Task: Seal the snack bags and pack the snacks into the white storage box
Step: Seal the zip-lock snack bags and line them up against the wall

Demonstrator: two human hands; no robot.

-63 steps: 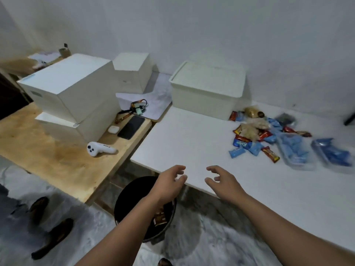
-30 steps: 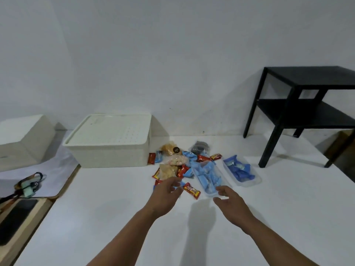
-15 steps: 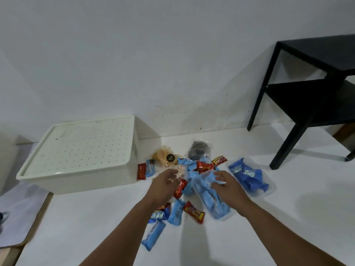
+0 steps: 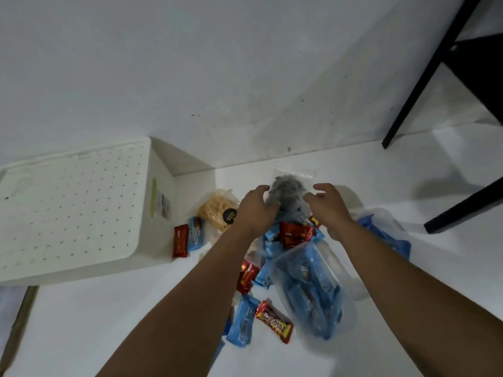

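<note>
While the lidded white storage box [image 4: 81,210] sits left, both half-open hands, left hand [image 4: 255,210] and right hand [image 4: 328,210], flank a clear bag [image 4: 290,189] of seemingly dark snacks.

The box [image 4: 152,213] is white, and its lid [image 4: 70,208] is cream-white with a regular pattern of small dark dots. The bench [image 4: 408,186] is white and the wall [image 4: 190,63] is pale grey-white. One clear bag [image 4: 307,289] is full of light blue wrappers. Another clear bag [image 4: 288,186] has dark grey pieces inside. A bar [image 4: 273,322] is red with yellow letters. A pouch [image 4: 215,210] is yellow with a round black label. The side table [image 4: 441,50] is black.
</note>
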